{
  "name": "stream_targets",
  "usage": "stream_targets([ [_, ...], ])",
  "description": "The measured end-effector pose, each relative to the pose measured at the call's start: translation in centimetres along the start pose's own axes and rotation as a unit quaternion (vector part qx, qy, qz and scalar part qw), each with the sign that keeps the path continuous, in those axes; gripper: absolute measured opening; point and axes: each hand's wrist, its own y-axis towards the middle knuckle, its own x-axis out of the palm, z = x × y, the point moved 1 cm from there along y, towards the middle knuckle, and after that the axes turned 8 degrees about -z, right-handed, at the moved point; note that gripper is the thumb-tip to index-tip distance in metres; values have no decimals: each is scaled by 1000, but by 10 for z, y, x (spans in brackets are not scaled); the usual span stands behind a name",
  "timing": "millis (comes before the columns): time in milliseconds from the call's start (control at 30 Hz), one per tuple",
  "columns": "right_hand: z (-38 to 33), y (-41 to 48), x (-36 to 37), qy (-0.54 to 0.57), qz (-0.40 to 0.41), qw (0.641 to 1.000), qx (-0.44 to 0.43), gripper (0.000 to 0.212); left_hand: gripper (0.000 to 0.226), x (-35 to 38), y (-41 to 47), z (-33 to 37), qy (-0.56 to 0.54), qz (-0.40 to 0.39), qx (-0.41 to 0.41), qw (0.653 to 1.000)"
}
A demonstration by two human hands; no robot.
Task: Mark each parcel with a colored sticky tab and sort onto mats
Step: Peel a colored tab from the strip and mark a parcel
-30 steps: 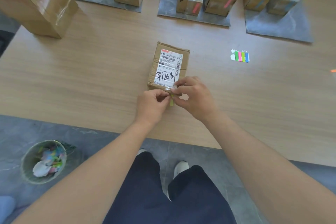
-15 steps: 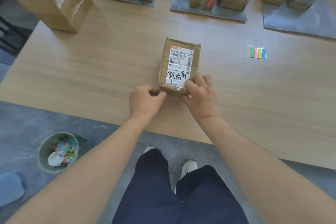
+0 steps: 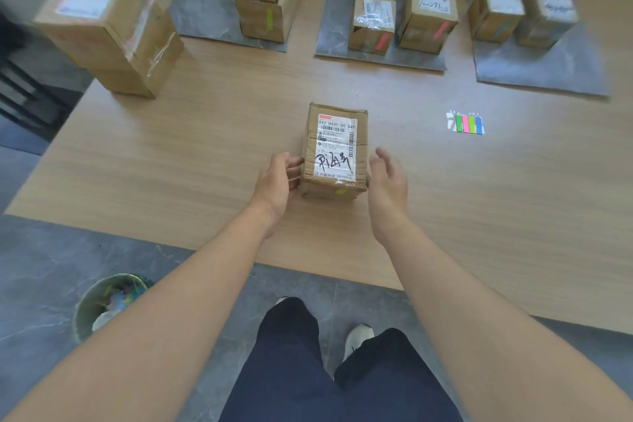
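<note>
Parcel (image 3: 337, 151) at twelve o'clock, yellow-green tab (image 3: 340, 191) on its near face; your left hand (image 3: 275, 181) cups its left side, right hand (image 3: 388, 183) spread, just beside. Lift one-sided and it could tip short of the eleven o'clock mat (image 3: 202, 15)

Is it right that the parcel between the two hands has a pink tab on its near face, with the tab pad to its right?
Only the colour is wrong: in the head view the tab on the near face of the parcel is yellow-green, not pink. The rest holds.
</note>
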Motion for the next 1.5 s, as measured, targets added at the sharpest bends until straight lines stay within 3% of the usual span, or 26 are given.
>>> stream_targets([
  [100,-20,3,3,22,-45,995,90,21,41,6,-4,14,16,5,7,1000],
  [233,-62,-4,-7,19,-37,998,56,36,41,18,-16,48,16,6,25,1000],
  [900,-322,-61,-28,1,-94,989,-114,42,48,76,-143,287,49,-31,194,979],
  [1200,-356,-53,-5,2,-108,984,-139,41,49,64,-143,328,62,-22,209,976],
  [1333,-359,-31,14,-29,-119,984,-131,51,48,51,-124,339,44,-18,201,978],
  [1500,-358,9,56,-39,-124,983,-128,41,50,18,-86,357,33,-10,189,981],
])
